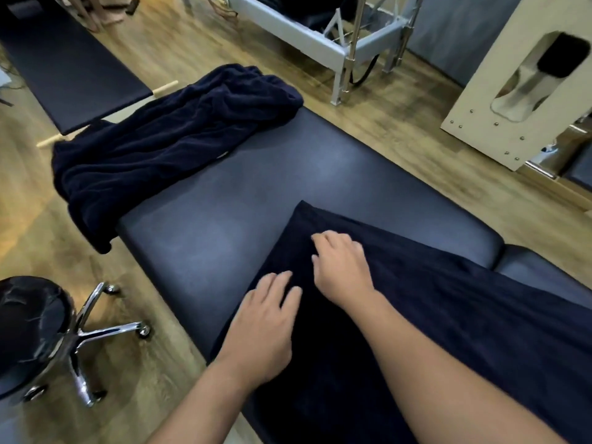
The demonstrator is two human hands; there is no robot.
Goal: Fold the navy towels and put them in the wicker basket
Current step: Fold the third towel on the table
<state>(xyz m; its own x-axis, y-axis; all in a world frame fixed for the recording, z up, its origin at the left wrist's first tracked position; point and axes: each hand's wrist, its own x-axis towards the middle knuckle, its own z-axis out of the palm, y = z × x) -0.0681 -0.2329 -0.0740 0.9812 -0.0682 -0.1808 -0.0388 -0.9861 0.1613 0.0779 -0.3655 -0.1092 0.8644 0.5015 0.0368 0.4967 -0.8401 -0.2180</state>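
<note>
A navy towel (pixel 448 315) lies spread flat on the near end of a dark padded table (pixel 256 193). My left hand (pixel 266 322) rests palm down on the towel's left edge, fingers straight. My right hand (pixel 342 267) lies just beyond it on the towel, fingers slightly bent and pressing the cloth. A heap of crumpled navy towels (pixel 166 145) sits at the far end of the table and hangs over its left side. No wicker basket is in view.
A black stool on chrome castor legs (pixel 38 334) stands on the wooden floor at the left. A second dark bench (pixel 64 68) lies at the far left. A grey metal frame (pixel 339 40) and a cream panel (pixel 519 91) stand at the back right.
</note>
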